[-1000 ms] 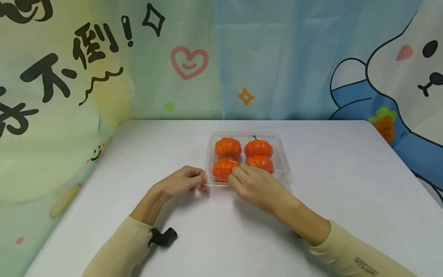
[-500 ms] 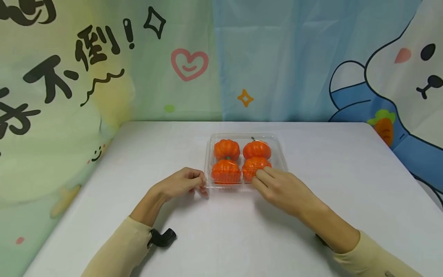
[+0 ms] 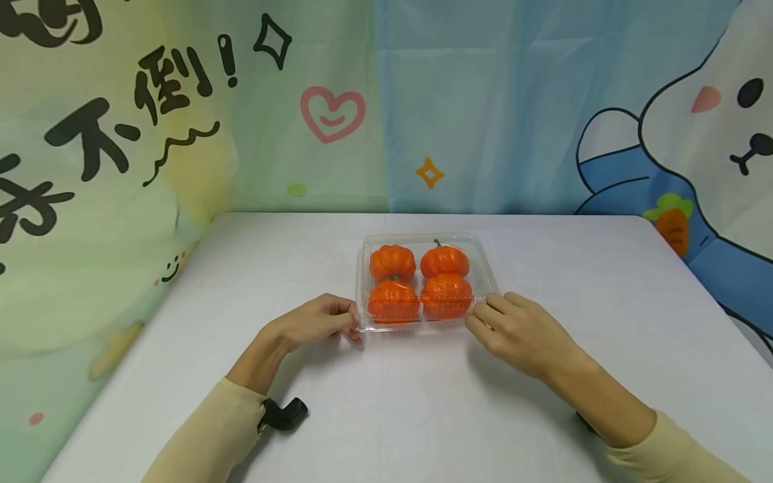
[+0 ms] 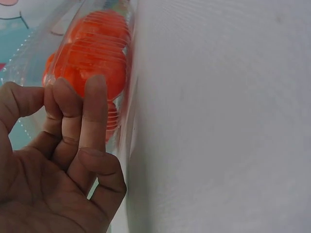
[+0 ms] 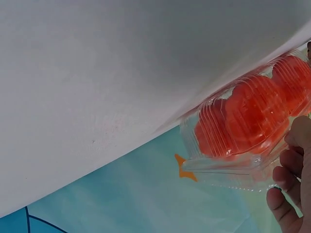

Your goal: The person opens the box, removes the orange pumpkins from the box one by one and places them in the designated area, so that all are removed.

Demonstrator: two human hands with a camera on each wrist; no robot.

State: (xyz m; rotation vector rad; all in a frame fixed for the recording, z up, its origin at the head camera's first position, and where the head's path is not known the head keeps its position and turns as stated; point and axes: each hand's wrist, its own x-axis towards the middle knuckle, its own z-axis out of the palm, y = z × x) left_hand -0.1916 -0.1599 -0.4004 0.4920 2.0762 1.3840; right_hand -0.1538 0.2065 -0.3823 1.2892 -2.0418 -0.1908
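A clear plastic box (image 3: 488,268) stands on the white table with several orange pumpkins (image 3: 445,296) inside, seen through the plastic. At its front left corner my left hand (image 3: 317,320) pinches the rim between thumb and forefinger; the left wrist view shows the other fingers of this hand (image 4: 63,150) beside the box's side wall. My right hand (image 3: 522,335) has its fingers bent at the front right corner, thumb and fingertips on the rim. In the right wrist view, part of this hand (image 5: 294,170) shows at the box's edge (image 5: 218,167).
The white table (image 3: 386,416) extends around the box on all sides. Behind it hangs a printed cloth (image 3: 471,100) with a heart, lettering and a white cartoon animal. A black device (image 3: 285,414) is strapped at the left wrist.
My right hand has slid rightwards along the box's front edge, from near the middle to the right corner, uncovering the front right pumpkin. The left hand has stayed at its corner.
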